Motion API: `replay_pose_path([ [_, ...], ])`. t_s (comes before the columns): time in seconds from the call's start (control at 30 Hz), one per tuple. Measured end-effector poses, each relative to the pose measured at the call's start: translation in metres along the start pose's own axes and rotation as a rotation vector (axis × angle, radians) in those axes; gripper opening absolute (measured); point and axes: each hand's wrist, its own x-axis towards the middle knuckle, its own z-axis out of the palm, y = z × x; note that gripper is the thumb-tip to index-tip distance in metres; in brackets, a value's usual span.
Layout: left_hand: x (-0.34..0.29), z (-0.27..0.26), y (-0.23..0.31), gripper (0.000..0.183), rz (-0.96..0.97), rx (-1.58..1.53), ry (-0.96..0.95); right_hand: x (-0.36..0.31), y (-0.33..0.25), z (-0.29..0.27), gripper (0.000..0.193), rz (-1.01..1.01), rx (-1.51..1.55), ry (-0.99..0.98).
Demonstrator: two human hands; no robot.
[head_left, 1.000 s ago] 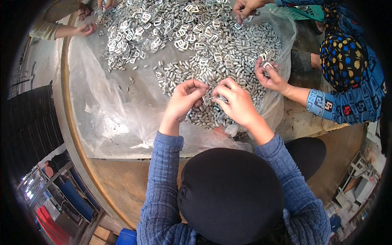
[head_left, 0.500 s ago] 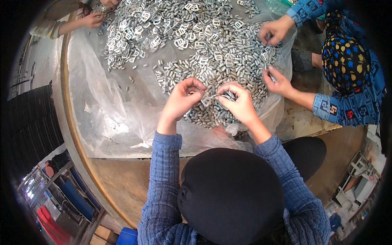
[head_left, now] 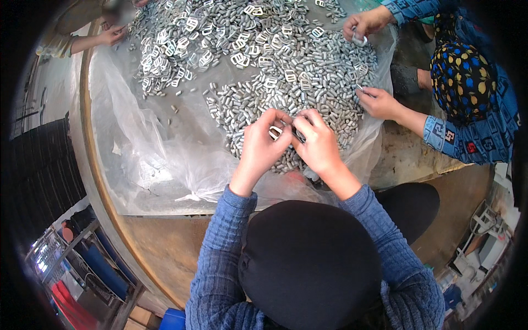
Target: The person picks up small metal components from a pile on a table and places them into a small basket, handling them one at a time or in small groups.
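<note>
My left hand (head_left: 264,140) is closed in a pinch around a silver metal slide buckle (head_left: 275,132), part of which shows between thumb and fingers. Against its fingertips sits my right hand (head_left: 317,142), fingers curled inward; whatever lies in its palm is mostly hidden. Both hands are over the near edge of a heap of small grey metal cylinders (head_left: 324,102). More loose buckles (head_left: 270,82) lie scattered on top of that heap, with a denser group of buckles (head_left: 159,63) toward the far left.
Clear plastic sheeting (head_left: 148,137) covers the table, which has a wooden rim (head_left: 87,137). On the right, a co-worker in a patterned blue sleeve (head_left: 456,140) handles metal pieces with both hands. Another person's hand (head_left: 113,36) reaches in at the far left.
My hands have come together, the left moving right and slightly down with the buckle. The co-worker's far hand has shifted up and left and now holds a buckle.
</note>
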Motion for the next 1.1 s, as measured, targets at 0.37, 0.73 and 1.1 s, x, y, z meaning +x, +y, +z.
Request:
replay_pose_path([
  [0.37, 0.001, -0.015, -0.009, 0.026, -0.239, -0.624, -0.482, 0.004, 0.019, -0.004, 0.02, -0.018, 0.023, 0.134],
  [0.73, 0.05, 0.003, -0.057, 0.02, -0.208, -0.094, 0.039, 0.007, 0.064, -0.011, 0.017, 0.902, 1.935, 0.007],
  [1.1, 0.019, 0.019, -0.021, 0.021, 0.084, 0.048, -0.34, -0.004, 0.085, -0.022, 0.017, 0.9, 1.763, 0.162],
])
